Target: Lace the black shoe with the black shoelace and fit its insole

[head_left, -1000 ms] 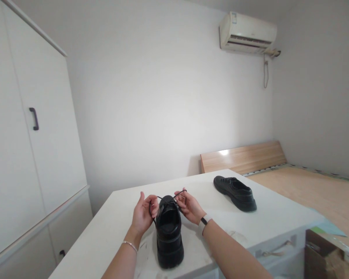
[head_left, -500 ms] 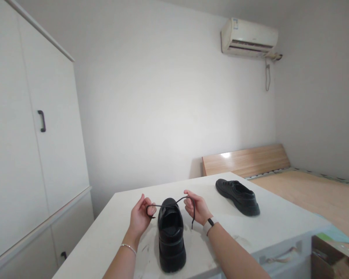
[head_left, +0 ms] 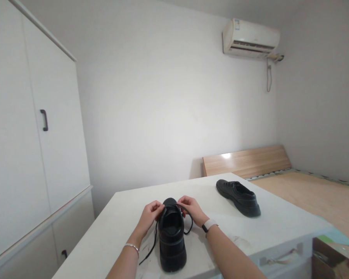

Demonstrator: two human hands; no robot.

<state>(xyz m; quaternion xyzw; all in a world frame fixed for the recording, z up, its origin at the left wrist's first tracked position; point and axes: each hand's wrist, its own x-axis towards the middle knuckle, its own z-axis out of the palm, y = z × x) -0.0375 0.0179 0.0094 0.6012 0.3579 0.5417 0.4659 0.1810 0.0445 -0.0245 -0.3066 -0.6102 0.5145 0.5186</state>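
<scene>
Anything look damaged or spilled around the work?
One thing: dark marks on the white tabletop, left of the near shoe. They look odd against the otherwise pale surface, perhaps scuffs or stains. I see no spilled liquid.

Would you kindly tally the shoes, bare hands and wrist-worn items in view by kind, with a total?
Black shoes: 2 (near shoe, far shoe)
Bare hands: 2 (left hand, right hand)
Bracelet: 1
Wristband: 1
Total: 6
</scene>
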